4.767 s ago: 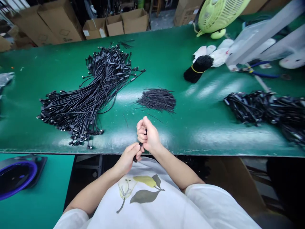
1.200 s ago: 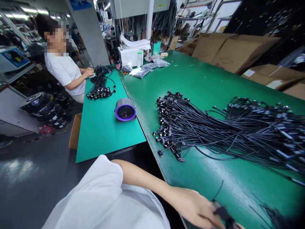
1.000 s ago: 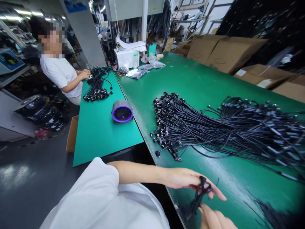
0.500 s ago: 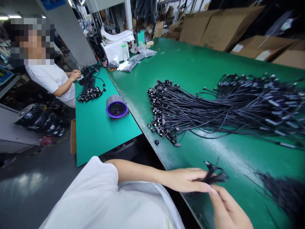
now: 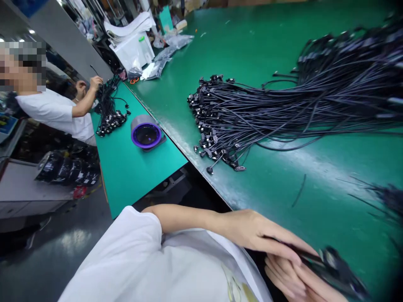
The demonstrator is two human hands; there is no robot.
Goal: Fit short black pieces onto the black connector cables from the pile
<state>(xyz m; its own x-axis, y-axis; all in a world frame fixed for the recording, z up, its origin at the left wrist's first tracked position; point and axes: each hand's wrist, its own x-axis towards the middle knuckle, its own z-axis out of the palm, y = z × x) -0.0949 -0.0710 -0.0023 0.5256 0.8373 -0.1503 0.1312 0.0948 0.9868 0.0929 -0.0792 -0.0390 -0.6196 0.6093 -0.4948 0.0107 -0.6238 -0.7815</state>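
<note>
Two hands are meeting at the near edge of your green bench (image 5: 267,37), but start at the far left: a co-worker's hand (image 5: 95,81) is reaching into a small bundle of cables (image 5: 108,111) on the lighter green side table (image 5: 132,176), with a round purple-rimmed device (image 5: 145,133) sitting just beside it. Moving right, a big heap of black cables (image 5: 267,113) is lying across your bench, connector ends fanned toward you, and a single loose tie (image 5: 298,191) is lying near it. Your left hand (image 5: 258,233) is stretching its fingers along a black cable (image 5: 333,268) — pinching it, it seems, though blur is hiding the grip. Your right hand (image 5: 296,279) is cupping under that cable, fingers half curled — touching it from below at the bench's near edge.
</note>
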